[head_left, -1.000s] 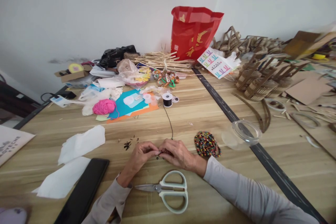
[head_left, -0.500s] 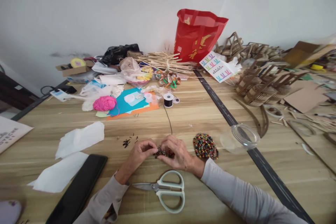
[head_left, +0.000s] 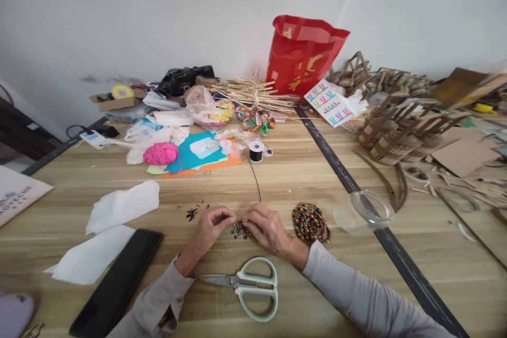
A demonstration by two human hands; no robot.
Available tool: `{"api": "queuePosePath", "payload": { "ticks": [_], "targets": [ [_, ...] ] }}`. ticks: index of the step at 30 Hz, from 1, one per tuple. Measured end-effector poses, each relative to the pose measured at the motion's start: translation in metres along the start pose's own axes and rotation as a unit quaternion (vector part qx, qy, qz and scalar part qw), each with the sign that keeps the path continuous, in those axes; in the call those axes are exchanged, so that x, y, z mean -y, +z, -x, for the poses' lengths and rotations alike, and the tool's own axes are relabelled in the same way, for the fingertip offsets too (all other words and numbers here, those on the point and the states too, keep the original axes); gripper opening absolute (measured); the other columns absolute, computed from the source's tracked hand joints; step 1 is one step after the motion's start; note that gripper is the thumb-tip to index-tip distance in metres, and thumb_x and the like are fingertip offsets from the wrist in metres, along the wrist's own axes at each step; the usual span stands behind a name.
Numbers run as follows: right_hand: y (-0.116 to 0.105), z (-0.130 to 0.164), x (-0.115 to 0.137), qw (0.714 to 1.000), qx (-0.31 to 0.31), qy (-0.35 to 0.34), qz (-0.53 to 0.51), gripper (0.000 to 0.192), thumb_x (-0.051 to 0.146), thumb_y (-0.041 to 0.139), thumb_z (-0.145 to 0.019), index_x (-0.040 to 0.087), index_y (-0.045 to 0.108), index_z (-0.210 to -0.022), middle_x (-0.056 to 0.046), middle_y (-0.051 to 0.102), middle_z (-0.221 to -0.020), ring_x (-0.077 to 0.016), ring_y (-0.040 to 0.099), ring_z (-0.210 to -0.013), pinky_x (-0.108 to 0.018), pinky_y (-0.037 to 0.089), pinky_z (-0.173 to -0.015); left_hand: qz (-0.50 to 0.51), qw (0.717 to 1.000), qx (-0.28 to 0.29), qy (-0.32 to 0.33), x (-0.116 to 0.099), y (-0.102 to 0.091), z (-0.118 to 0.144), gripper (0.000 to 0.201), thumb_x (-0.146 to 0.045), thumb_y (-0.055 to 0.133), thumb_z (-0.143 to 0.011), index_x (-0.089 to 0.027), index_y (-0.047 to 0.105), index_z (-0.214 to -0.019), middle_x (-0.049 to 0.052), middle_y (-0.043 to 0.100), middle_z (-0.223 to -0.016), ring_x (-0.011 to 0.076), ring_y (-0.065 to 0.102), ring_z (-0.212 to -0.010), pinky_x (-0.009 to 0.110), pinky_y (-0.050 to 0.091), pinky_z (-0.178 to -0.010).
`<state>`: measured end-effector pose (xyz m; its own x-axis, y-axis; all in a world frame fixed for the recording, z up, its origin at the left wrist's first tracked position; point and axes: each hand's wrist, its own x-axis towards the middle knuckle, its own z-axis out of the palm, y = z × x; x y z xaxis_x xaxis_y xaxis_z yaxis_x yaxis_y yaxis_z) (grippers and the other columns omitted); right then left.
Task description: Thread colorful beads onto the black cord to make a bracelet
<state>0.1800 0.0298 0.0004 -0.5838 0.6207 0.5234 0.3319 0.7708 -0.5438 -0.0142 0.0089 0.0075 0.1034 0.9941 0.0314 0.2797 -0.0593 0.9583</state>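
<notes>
Thumb and fingertips of my left hand (head_left: 212, 227) are pinched together at the left side of a small pile of loose beads (head_left: 240, 231). What they pinch is too small to make out. Opposite it, my right hand (head_left: 270, 228) has its fingers closed, back of the hand up. A black cord (head_left: 256, 182) runs from a spool (head_left: 256, 152) down to these fingers and disappears there. To the right of that hand lies a coiled string of multicoloured beads (head_left: 311, 223). Scissors (head_left: 253, 288) with pale handles rest nearer to me, blades to the left.
Black cord snippets (head_left: 192, 214) lie left of my hands. A black case (head_left: 119, 282) and white paper (head_left: 122, 206) are further left. Pink yarn (head_left: 161, 153), a red bag (head_left: 304, 55) and small woven baskets (head_left: 390, 145) stand behind. A clear round lid (head_left: 372, 208) sits right.
My right hand has lifted and drawn back from the beads, its fingers now closer together. More of the loose pile shows. My left hand stays in a pinch.
</notes>
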Motion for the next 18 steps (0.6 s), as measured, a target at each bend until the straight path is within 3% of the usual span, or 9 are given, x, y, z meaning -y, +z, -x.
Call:
{"api": "queuePosePath", "payload": {
  "ticks": [3,9,18],
  "targets": [
    [0.0010,0.0009,-0.0014,1.000,-0.006,0.027,0.014,0.016,0.023,0.045,-0.093,0.019,0.059,-0.086,-0.006,0.059,-0.084,-0.0171,0.054,-0.079,-0.027,0.043,-0.067,-0.059,0.997,-0.035,0.032,-0.0002,-0.0007,0.0002,0.012,-0.024,0.061,-0.077,-0.015,0.067,-0.072,0.004,0.067,-0.072,0.0166,0.060,-0.069,0.025,0.046,-0.065],
    [0.0058,0.0019,-0.0064,0.999,-0.021,0.030,0.009,0.013,0.022,0.048,-0.092,0.019,0.058,-0.084,-0.005,0.059,-0.081,-0.0170,0.053,-0.076,-0.027,0.042,-0.065,-0.182,0.975,-0.047,0.114,0.0035,-0.0052,-0.0003,0.009,-0.018,0.061,-0.077,-0.017,0.068,-0.071,0.004,0.068,-0.072,0.0174,0.061,-0.070,0.027,0.046,-0.067],
    [0.0057,0.0019,-0.0064,0.999,-0.021,0.046,0.014,0.013,0.022,0.046,-0.093,0.018,0.057,-0.087,-0.006,0.060,-0.083,-0.0173,0.054,-0.077,-0.027,0.043,-0.067,-0.293,0.948,0.002,0.122,0.0074,-0.0082,0.0001,0.012,-0.012,0.059,-0.080,-0.018,0.070,-0.081,0.005,0.067,-0.082,0.0200,0.060,-0.082,0.032,0.045,-0.078]
  ]
}}
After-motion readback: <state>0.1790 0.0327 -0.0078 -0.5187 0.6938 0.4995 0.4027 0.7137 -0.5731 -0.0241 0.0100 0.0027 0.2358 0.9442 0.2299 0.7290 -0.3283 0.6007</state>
